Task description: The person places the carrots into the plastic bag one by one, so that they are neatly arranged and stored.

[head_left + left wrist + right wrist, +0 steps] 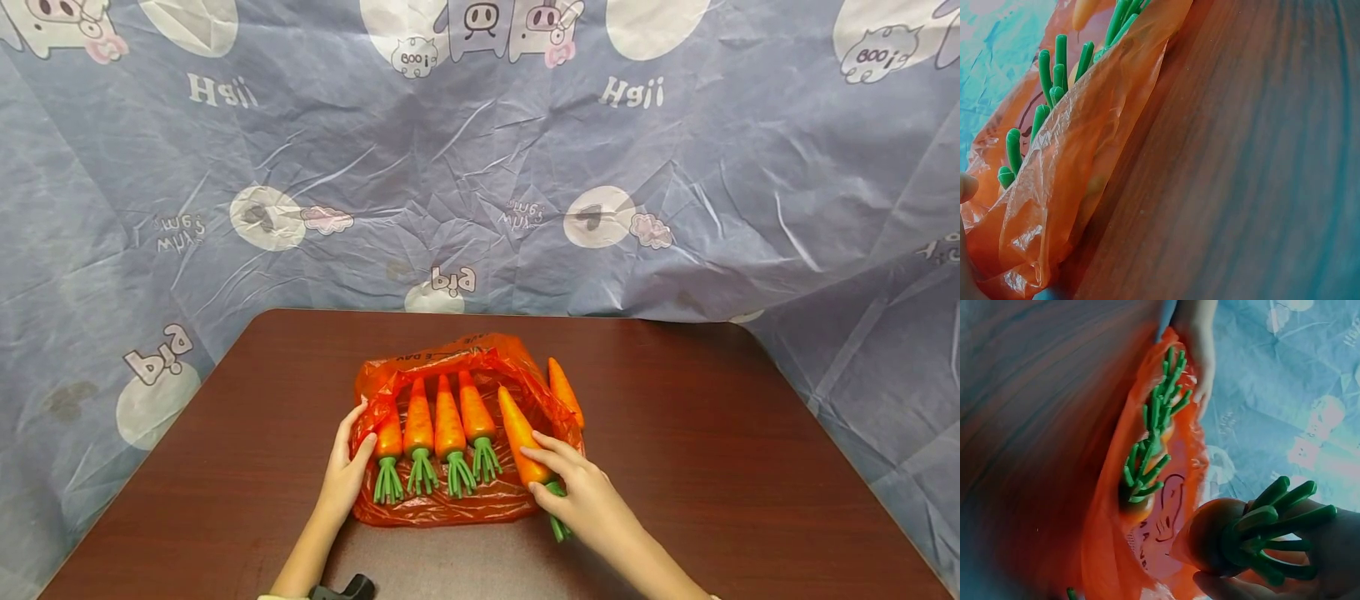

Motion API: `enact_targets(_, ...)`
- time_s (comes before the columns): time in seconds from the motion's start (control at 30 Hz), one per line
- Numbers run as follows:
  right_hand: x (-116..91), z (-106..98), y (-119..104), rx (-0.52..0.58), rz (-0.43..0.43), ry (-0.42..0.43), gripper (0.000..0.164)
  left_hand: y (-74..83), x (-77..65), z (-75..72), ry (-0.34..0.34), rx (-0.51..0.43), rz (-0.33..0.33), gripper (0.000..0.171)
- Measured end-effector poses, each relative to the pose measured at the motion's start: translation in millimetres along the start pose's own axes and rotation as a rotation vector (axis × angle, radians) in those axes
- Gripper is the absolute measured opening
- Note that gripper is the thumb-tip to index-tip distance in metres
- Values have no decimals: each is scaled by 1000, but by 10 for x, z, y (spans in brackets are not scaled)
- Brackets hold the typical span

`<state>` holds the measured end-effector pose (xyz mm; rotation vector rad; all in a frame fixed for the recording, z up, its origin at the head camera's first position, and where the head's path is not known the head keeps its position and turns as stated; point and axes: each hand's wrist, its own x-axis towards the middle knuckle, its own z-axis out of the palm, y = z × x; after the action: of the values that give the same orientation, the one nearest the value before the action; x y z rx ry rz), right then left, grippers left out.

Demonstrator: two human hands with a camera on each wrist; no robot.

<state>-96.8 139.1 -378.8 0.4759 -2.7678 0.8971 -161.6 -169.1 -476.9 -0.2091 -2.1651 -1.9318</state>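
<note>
A thin orange-red plastic bag (480, 512) lies on the table with its mouth open. Several carrots (448, 425) with green stalk tops lie side by side in it, stalks towards the person. My left hand (348, 467) holds the bag's left edge between thumb and fingers; in the left wrist view only a sliver of thumb (967, 187) shows beside the film. Over the right part of the bag, my right hand (585, 492) grips another carrot (521, 437) near its stalk end, tip pointing away. The right wrist view shows that carrot's green stalks (1272, 531) close up.
One more carrot (564, 392) lies just outside the bag's right edge. The dark brown table (712, 458) stretches to both sides, with a printed grey-blue cloth (480, 167) hanging behind it. A black strap piece (352, 587) sits at the left wrist.
</note>
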Motion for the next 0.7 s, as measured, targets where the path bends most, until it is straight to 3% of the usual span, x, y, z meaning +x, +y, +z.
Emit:
enact_targets(0.37, 286, 219, 65, -73, 50, -58, 36, 3, 0, -6, -5, 7, -25, 48)
enact_targets(0.7, 512, 454, 156, -211, -49, -34, 38, 0, 1, -10, -1, 5, -25, 48)
